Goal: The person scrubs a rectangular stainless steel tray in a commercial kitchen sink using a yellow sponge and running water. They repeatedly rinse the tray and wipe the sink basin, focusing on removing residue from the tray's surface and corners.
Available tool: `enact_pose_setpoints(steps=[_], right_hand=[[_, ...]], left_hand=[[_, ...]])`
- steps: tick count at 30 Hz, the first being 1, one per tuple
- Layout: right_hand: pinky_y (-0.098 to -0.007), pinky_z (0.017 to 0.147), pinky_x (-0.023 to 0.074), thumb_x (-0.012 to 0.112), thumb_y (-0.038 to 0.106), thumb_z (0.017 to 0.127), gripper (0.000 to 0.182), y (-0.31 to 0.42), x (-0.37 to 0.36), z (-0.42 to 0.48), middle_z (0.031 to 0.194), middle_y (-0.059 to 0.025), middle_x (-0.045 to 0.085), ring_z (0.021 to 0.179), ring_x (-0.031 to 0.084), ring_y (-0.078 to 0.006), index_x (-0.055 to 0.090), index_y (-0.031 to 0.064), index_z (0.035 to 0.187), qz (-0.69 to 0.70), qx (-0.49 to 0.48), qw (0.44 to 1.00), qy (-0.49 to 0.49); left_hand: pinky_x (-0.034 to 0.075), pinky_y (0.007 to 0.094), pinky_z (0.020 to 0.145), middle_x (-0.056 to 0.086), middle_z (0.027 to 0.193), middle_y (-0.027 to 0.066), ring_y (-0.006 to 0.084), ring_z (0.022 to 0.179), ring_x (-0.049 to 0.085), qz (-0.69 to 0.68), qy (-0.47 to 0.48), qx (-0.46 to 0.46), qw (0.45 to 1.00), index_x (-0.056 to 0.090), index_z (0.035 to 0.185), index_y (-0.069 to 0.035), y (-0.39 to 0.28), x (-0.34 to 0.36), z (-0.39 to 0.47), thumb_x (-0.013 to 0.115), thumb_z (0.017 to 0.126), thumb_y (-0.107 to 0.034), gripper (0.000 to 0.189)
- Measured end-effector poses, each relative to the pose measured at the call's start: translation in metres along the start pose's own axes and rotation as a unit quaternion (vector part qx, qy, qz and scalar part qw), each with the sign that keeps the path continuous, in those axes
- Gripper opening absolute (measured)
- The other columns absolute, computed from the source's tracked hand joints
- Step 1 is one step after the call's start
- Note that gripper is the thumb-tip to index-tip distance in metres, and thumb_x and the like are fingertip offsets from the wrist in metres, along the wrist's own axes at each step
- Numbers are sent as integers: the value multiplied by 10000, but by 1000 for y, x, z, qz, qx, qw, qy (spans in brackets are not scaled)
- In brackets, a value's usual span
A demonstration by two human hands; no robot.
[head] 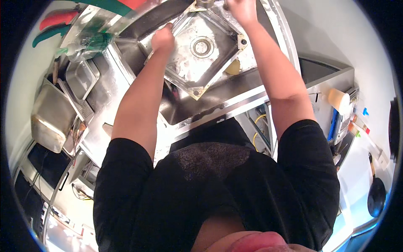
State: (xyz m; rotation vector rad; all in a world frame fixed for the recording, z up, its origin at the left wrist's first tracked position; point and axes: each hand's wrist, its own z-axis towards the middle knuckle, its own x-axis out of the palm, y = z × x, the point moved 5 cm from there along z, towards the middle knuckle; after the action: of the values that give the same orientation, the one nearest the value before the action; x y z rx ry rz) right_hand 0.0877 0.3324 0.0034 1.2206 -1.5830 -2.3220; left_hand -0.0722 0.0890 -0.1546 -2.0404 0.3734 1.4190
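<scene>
A square metal frame (217,80) with corner plates lies turned cornerwise in a stainless steel sink (182,113). One corner plate bears a black foot, and the near one has a hole. Inside its outline shows a round drain (202,46). My left hand (163,38) grips the frame near its left corner, fingers curled over the edge. Cut off by the top of the picture, my right hand (244,11) is above the frame's far right side. A dark object is by its fingers; whether it is held is unclear. A yellowish sponge-like piece (233,67) shows beside the frame's right edge.
Left of the sink stand a greenish pump bottle (94,45), a rectangular steel pan (83,78) and a large steel container (52,116). Rightward are a pale cup (338,100) and a hanging black frying pan (376,197). The sink's front rim (226,108) lies before my torso.
</scene>
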Motion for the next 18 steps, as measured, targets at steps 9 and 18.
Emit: enact_pose_setpoints(steps=[9, 18], right_hand=[[-377, 929, 535, 765, 427, 953, 449, -14, -46, -48, 1126, -144, 756, 1028, 719, -246, 725, 14, 1124, 42, 152, 986, -45], [-454, 1111, 400, 826, 391, 887, 776, -83, 0, -194, 1404, -285, 481, 1290, 495, -361, 426, -3, 1423, 139, 298, 880, -342]], left_hand=[[564, 485, 947, 768, 1118, 177, 386, 1079, 728, -31, 0, -54, 998, 715, 1301, -251, 11, -28, -33, 636, 939, -162, 381], [564, 476, 908, 776, 1091, 136, 369, 1021, 734, -42, -37, -12, 998, 712, 1293, -267, -33, -74, -51, 691, 911, -179, 393]])
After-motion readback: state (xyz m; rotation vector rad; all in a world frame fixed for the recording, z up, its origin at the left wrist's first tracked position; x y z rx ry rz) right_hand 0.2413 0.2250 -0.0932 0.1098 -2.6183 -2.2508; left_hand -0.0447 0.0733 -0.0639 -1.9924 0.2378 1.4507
